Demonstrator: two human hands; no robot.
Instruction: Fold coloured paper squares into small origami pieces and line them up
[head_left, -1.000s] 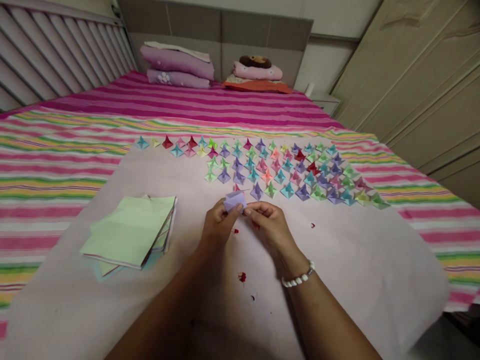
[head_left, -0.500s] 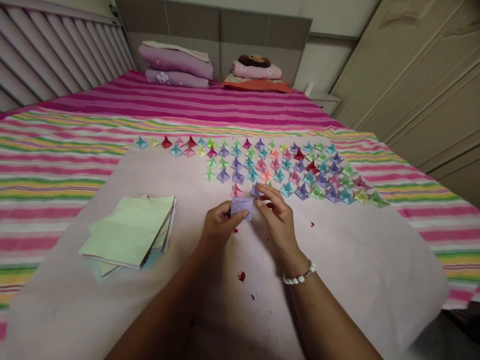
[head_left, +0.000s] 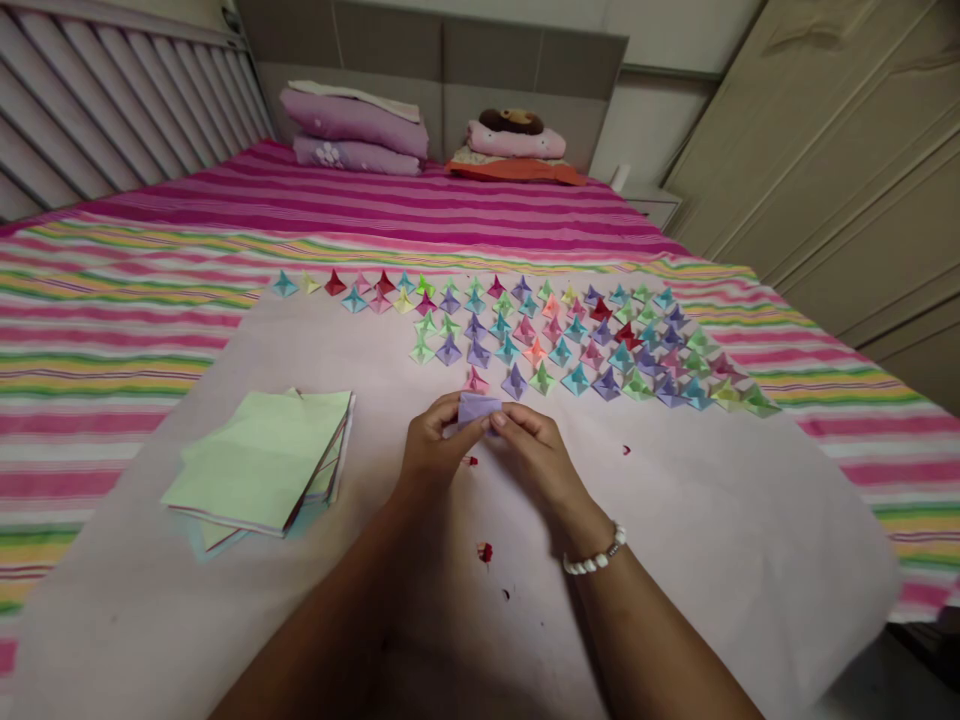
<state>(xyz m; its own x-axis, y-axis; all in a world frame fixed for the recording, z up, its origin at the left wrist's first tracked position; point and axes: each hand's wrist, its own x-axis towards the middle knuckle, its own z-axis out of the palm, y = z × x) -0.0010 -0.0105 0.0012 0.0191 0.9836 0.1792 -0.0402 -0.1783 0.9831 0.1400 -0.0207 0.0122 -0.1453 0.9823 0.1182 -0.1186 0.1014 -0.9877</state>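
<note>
A small folded piece of purple origami paper (head_left: 478,406) is held up between both hands, over the white sheet. My left hand (head_left: 439,440) pinches its left side, thumb in front and fingers behind. At its lower right corner, my right hand (head_left: 536,445) grips with thumb and fingertips; a white bead bracelet (head_left: 596,552) circles that wrist. Just beyond the paper stand a pink folded paper piece (head_left: 475,381) and a purple folded paper piece (head_left: 514,381), at the near edge of rows of pointed origami pieces (head_left: 576,378) in many colours.
A stack of square paper (head_left: 259,460), pale green on top, lies left on the white sheet (head_left: 712,560). Small red scraps (head_left: 485,552) dot the sheet. A striped bedspread (head_left: 90,350) surrounds it. Folded bedding (head_left: 356,130) sits by the headboard; a railing (head_left: 135,110) stands left.
My right hand has moved left and down, from beside the purple folded piece in the row to the held paper, and now grips it. The left hand keeps its hold.
</note>
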